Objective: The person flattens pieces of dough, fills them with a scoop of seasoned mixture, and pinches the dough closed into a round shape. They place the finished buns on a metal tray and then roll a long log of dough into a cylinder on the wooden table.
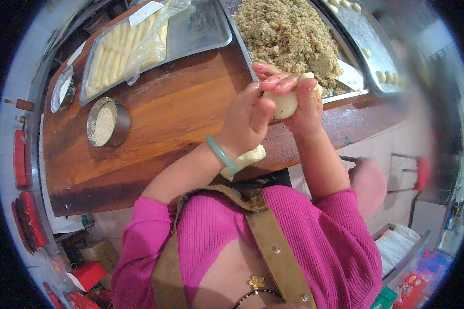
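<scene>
My two hands meet over the near edge of the wooden table, around a flattened pale round of dough [285, 105]. My left hand [248, 110], with a green bangle at its wrist, has its thumb at the round's left side and its fingers across the top. My right hand [305, 109] closes round the other side, thumb pointing up. Another bit of pale dough [318, 88] shows among the right fingers. Below my left wrist lies a thick piece of dough [252, 156], partly hidden by the forearm. Just beyond my hands is a heap of crumbly brown filling [288, 36].
On the wooden table [180, 113], a metal tray [203, 31] holds long dough strips [121, 49] under plastic. A round tin [121, 123] of pale grains stands at the left. Rounds of dough [389, 77] sit on a tray [363, 36] at the far right.
</scene>
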Available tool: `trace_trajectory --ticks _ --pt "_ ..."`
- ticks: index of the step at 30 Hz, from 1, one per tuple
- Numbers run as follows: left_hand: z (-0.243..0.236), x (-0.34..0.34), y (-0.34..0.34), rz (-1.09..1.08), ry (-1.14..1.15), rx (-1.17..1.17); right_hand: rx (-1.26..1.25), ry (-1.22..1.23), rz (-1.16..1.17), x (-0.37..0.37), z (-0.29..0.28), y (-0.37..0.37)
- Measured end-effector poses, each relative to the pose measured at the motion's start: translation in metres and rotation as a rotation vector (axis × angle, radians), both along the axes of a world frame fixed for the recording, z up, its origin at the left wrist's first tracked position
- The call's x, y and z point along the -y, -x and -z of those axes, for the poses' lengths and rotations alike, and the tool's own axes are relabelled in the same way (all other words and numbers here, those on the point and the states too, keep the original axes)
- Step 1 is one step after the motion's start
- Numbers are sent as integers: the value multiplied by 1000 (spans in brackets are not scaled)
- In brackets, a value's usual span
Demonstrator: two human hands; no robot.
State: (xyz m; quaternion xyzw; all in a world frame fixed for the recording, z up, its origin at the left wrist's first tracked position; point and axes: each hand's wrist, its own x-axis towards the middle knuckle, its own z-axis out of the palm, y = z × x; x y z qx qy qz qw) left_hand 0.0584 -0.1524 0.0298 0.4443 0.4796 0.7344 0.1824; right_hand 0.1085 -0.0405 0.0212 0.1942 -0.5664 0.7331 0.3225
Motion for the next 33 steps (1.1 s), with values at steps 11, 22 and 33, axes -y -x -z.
trace_trajectory --ticks 11,22,33 --pt "0 7 16 149 75 226 557 30 279 2 -25 -30" --pt "-8 21 47 330 393 318 527 -46 366 12 -27 -24" --pt "-5 30 43 78 302 322 523 -371 477 24 -30 -14"
